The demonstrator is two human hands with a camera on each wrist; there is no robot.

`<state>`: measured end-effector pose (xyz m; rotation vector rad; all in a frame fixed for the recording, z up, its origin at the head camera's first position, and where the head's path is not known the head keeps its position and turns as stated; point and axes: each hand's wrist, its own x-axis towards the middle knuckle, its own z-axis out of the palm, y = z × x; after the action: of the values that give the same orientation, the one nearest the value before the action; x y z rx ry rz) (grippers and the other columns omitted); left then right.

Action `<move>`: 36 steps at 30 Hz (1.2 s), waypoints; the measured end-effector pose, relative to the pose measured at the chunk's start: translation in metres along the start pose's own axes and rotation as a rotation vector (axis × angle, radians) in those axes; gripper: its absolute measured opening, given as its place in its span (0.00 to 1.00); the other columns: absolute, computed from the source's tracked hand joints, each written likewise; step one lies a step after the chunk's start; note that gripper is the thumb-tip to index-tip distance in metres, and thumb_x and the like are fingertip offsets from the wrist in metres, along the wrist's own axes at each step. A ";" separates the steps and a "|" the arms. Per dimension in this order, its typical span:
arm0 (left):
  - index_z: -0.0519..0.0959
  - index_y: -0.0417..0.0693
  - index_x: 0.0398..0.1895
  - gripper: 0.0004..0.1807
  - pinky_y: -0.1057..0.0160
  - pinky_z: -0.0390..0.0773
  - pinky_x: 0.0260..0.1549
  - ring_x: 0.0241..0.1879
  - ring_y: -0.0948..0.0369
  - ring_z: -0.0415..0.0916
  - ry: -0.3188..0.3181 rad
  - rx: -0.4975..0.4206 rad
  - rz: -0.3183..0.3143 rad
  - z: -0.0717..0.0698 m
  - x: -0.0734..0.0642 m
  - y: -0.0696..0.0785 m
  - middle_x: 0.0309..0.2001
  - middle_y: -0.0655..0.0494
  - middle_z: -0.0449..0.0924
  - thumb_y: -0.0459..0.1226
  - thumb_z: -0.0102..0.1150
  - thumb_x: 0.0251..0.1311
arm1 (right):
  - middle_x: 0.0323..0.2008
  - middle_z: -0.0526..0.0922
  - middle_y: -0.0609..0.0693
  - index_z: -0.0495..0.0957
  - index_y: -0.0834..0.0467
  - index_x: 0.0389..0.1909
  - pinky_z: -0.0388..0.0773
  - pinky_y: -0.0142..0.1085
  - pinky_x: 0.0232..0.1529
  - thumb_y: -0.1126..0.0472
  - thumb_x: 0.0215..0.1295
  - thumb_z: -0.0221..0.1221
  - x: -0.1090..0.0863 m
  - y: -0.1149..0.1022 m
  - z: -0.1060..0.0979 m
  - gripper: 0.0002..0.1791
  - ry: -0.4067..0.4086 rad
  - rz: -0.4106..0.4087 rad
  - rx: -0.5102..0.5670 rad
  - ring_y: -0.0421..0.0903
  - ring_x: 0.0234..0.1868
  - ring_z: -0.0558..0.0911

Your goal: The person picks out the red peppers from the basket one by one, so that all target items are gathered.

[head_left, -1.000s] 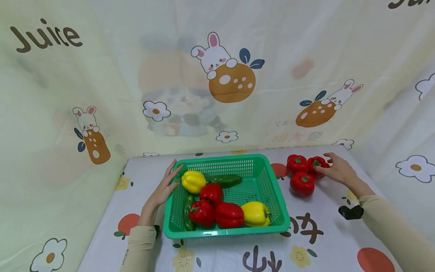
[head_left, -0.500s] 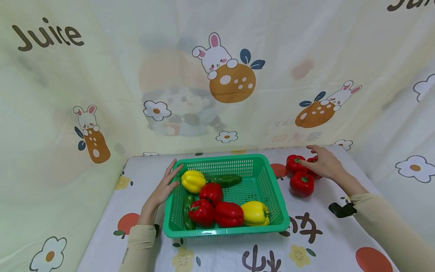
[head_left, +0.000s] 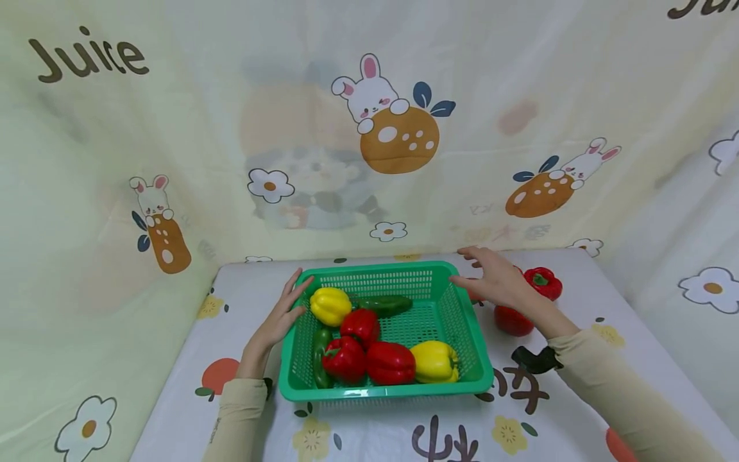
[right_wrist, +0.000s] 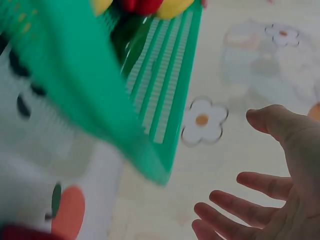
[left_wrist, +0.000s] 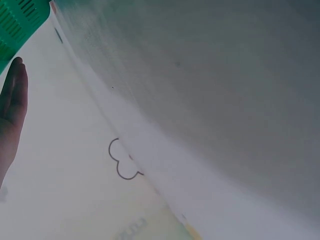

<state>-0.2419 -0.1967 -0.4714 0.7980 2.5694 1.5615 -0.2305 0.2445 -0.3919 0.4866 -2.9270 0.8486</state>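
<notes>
A green plastic basket (head_left: 383, 392) holds three red bell peppers (head_left: 390, 363), two yellow bell peppers (head_left: 434, 362) and two cucumbers (head_left: 385, 305). At its left rim rests my left hand (head_left: 276, 324), fingers extended along the outside. In the left wrist view, those fingers (left_wrist: 18, 90) lie right at the basket wall. My right hand (head_left: 501, 281) hovers by the back right corner, fingers spread, holding nothing. The right wrist view shows its thumb and fingers apart beside the basket (right_wrist: 182, 100). Right of the basket sit loose red bell peppers (head_left: 544, 283), one mostly hidden behind the right hand.
A patterned cloth (head_left: 346, 436) covers the table. Hanging printed curtains (head_left: 312, 128) close off the back and both sides. A dark device (head_left: 535, 360) is strapped at the right wrist.
My right hand has moved left from the loose red bell peppers to the basket's back right corner, carrying nothing. The left hand stays at the left rim; the basket's contents look the same.
</notes>
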 end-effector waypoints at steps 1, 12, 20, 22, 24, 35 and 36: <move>0.57 0.29 0.72 0.32 0.25 0.40 0.62 0.74 0.34 0.31 -0.003 -0.003 -0.001 0.000 0.001 0.000 0.77 0.33 0.33 0.22 0.43 0.62 | 0.61 0.73 0.65 0.67 0.64 0.67 0.80 0.54 0.46 0.48 0.62 0.64 0.001 -0.004 0.003 0.38 -0.004 -0.006 0.007 0.63 0.56 0.76; 0.57 0.28 0.72 0.33 0.25 0.40 0.62 0.74 0.33 0.31 0.001 0.011 -0.010 0.000 0.001 0.001 0.76 0.31 0.33 0.21 0.44 0.61 | 0.54 0.80 0.60 0.72 0.63 0.63 0.80 0.50 0.46 0.43 0.62 0.62 0.005 -0.052 0.038 0.35 -0.170 -0.071 0.005 0.56 0.52 0.80; 0.57 0.26 0.71 0.32 0.24 0.40 0.61 0.74 0.32 0.31 -0.004 0.006 -0.009 0.000 0.001 0.003 0.76 0.29 0.33 0.21 0.43 0.61 | 0.51 0.83 0.54 0.76 0.60 0.59 0.80 0.46 0.45 0.42 0.61 0.62 0.005 -0.078 0.066 0.32 -0.277 -0.066 -0.017 0.52 0.50 0.80; 0.57 0.26 0.72 0.32 0.24 0.40 0.61 0.74 0.33 0.31 -0.005 0.005 -0.008 0.000 0.001 0.003 0.76 0.30 0.33 0.21 0.43 0.62 | 0.50 0.83 0.53 0.76 0.60 0.58 0.80 0.46 0.45 0.42 0.61 0.62 0.005 -0.083 0.073 0.31 -0.298 -0.063 -0.017 0.51 0.49 0.80; 0.57 0.27 0.72 0.32 0.24 0.40 0.61 0.74 0.33 0.31 -0.007 0.004 -0.007 0.000 0.001 0.003 0.76 0.30 0.33 0.21 0.43 0.62 | 0.49 0.83 0.53 0.77 0.60 0.57 0.80 0.45 0.44 0.42 0.61 0.62 0.004 -0.088 0.081 0.30 -0.322 -0.063 -0.016 0.50 0.48 0.80; 0.57 0.27 0.72 0.32 0.25 0.40 0.62 0.74 0.33 0.31 -0.007 0.007 -0.001 -0.001 0.002 0.001 0.76 0.30 0.33 0.22 0.43 0.62 | 0.42 0.83 0.51 0.78 0.59 0.55 0.76 0.40 0.35 0.40 0.58 0.64 -0.004 -0.115 0.116 0.33 -0.444 0.015 -0.059 0.45 0.37 0.76; 0.57 0.27 0.72 0.32 0.25 0.40 0.62 0.74 0.33 0.31 -0.009 0.006 0.001 -0.001 0.002 0.001 0.76 0.30 0.33 0.22 0.43 0.62 | 0.42 0.83 0.50 0.78 0.59 0.55 0.76 0.40 0.35 0.39 0.57 0.64 -0.004 -0.116 0.119 0.33 -0.448 0.022 -0.081 0.45 0.38 0.76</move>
<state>-0.2431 -0.1960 -0.4696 0.8044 2.5695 1.5477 -0.1860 0.0902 -0.4335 0.7237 -3.3569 0.6942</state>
